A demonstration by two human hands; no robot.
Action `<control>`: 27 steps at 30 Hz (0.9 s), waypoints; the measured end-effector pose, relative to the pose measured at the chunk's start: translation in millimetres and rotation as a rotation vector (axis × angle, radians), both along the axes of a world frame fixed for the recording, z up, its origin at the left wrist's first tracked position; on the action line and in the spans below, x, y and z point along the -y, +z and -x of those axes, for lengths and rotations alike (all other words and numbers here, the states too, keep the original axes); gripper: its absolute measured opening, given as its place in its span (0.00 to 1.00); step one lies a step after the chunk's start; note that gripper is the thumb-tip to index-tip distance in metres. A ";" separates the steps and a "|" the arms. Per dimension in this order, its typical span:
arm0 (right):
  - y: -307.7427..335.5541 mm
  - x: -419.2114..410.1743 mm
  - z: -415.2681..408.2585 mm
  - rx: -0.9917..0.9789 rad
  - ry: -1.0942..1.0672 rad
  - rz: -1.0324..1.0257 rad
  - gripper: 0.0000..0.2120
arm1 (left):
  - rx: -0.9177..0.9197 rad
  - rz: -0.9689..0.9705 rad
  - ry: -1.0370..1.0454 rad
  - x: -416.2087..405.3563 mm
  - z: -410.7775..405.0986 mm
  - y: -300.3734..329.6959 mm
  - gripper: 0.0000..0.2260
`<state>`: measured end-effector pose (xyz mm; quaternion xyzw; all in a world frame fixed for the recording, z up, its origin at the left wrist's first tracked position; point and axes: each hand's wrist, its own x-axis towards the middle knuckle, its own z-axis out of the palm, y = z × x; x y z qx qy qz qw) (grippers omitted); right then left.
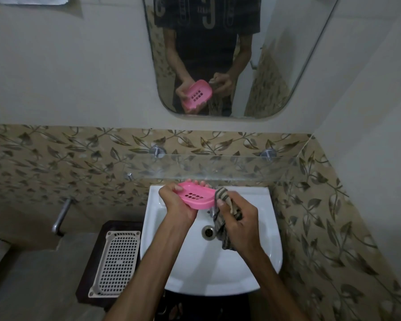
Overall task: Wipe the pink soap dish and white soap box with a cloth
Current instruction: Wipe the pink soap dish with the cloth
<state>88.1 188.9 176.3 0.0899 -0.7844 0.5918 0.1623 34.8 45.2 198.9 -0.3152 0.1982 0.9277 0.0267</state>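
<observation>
My left hand (177, 201) grips the pink soap dish (196, 196) over the back of the white sink (183, 272), thumb on its near rim and fingertips showing behind it. The dish has slots in its floor and tilts toward me. My right hand (237, 220) holds a striped grey-and-beige cloth (221, 198), bunched against the dish's right end, with the rest of the cloth hanging down into the basin. A white perforated tray (116, 258), possibly part of the soap box, lies on a dark stand left of the sink.
A glass shelf (218, 167) on two metal pegs juts out just above the hands. The mirror (218, 56) above reflects the dish and both hands. A metal tap (61, 215) sticks out of the left wall. The drain (208, 231) sits under the cloth.
</observation>
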 end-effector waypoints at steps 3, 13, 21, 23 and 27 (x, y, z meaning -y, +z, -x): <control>-1.6 4.7 -0.9 0.014 -0.055 0.027 0.09 | 0.006 0.041 0.011 -1.2 0.3 0.2 0.16; -0.4 10.1 -5.0 -0.063 -0.036 -0.069 0.10 | 0.031 0.143 0.115 -5.8 2.7 2.5 0.09; 3.3 15.4 -5.6 -0.096 -0.066 -0.125 0.09 | 0.062 0.194 0.200 -7.7 6.9 0.5 0.09; 3.3 18.9 -4.6 -0.069 -0.118 -0.094 0.10 | 0.066 0.226 0.235 -8.5 6.3 0.0 0.10; -2.4 23.9 -10.9 -0.096 -0.114 -0.134 0.09 | 0.070 0.257 0.280 -9.3 5.7 0.6 0.10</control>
